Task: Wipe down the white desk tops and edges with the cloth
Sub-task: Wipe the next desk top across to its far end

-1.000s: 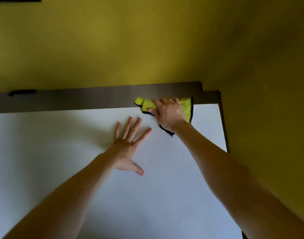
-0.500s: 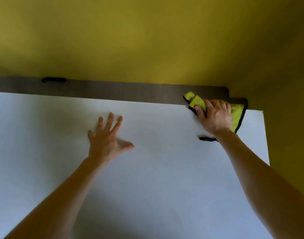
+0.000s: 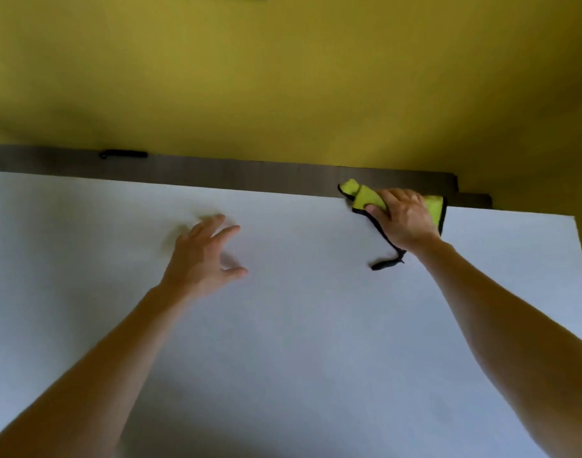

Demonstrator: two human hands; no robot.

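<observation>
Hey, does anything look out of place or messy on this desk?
Nothing looks spilled or damaged on the white desk. The one untidy bit: the yellow-green cloth is bunched under the right hand at the far edge, and its black trim trails loose onto the desk top.

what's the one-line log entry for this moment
right hand: holds cloth at desk far edge | left hand: fingers spread over desk, blurred | step: edge wipe

right hand (image 3: 406, 219) grips cloth (image 3: 365, 196) at desk (image 3: 283, 325) back edge | left hand (image 3: 200, 256) spread
</observation>
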